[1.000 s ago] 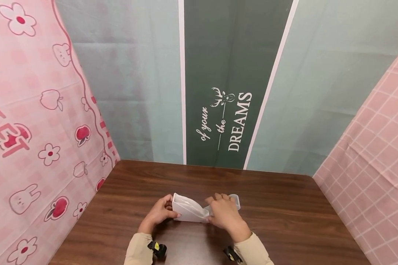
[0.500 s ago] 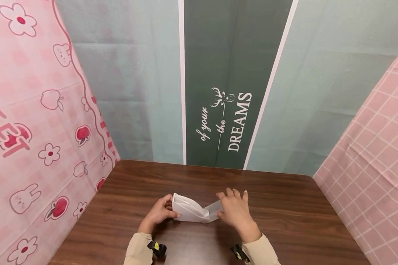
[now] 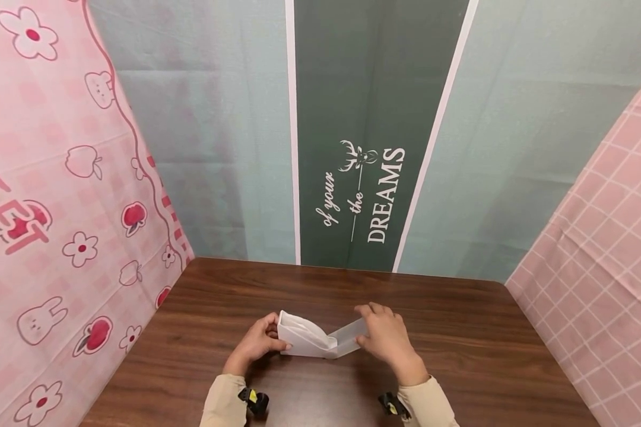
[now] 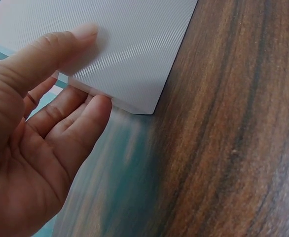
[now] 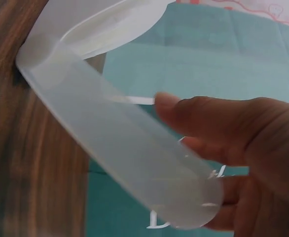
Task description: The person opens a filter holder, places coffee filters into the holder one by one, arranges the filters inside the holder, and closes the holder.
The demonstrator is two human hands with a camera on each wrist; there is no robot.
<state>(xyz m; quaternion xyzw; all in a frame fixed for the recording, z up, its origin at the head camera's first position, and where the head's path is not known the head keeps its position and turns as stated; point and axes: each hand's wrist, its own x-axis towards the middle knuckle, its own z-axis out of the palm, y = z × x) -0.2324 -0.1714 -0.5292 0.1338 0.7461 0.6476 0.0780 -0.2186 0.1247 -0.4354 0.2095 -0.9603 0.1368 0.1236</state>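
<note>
A white case (image 3: 301, 343) stands on the table, its slanted top showing white folds. In the left wrist view its face (image 4: 129, 49) is finely ribbed. My left hand (image 3: 258, 339) grips the case's left end, thumb flat on the near face, the other fingers at the end and behind. From the case's right end a long translucent flap (image 3: 347, 340) slopes up to the right; in the right wrist view the flap (image 5: 110, 128) has a rounded tip. My right hand (image 3: 389, 335) holds the flap near that tip, thumb on one edge and fingers on the far side.
The brown wood-grain table (image 3: 459, 344) extends on all sides of the case. A grey-green cloth with lettering (image 3: 387, 196) hangs behind it. Pink patterned cloths hang at the left (image 3: 80, 196) and right (image 3: 598, 249). Black straps (image 3: 253, 402) sit at both wrists.
My right hand has moved right along the flap, from near the case to the flap's far end, uncovering more of it. The left hand and the case have stayed put.
</note>
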